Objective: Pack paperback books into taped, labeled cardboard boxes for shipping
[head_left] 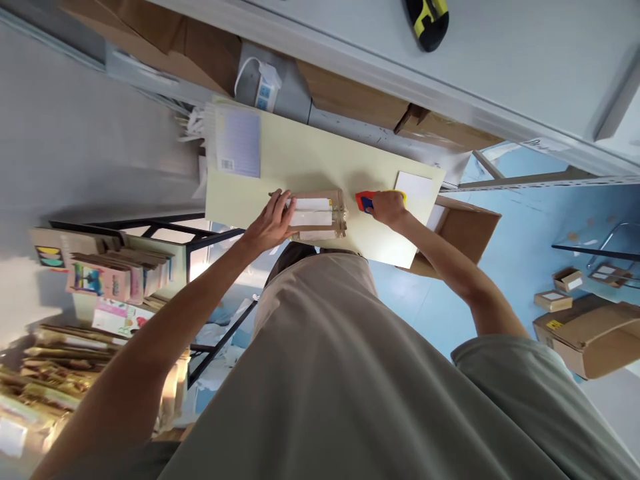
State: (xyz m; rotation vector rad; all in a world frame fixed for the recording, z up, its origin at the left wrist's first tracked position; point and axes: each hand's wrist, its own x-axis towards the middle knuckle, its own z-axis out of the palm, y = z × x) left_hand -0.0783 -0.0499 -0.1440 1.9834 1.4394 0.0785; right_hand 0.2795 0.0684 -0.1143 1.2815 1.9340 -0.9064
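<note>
A brown cardboard parcel (315, 230) with white labels lies on the pale yellow tabletop (300, 147) just in front of my body. Its right end looks ragged, with shiny tape around it. My left hand (273, 220) grips the left end of this parcel, fingers laid over its top edge. To the right, apart from the parcel, my right hand (389, 208) is closed around a red, blue and yellow tape dispenser (365, 200). Its red end points left toward the parcel. My fingers cover most of the dispenser, so its kind shows only in part.
A lavender printed sheet (240, 141) lies at the table's left, a white card (414, 185) at its right. An open carton (467, 233) stands beyond the right edge. Books (120, 273) fill a rack at left. A black-yellow cutter (429, 25) rests on the upper white surface.
</note>
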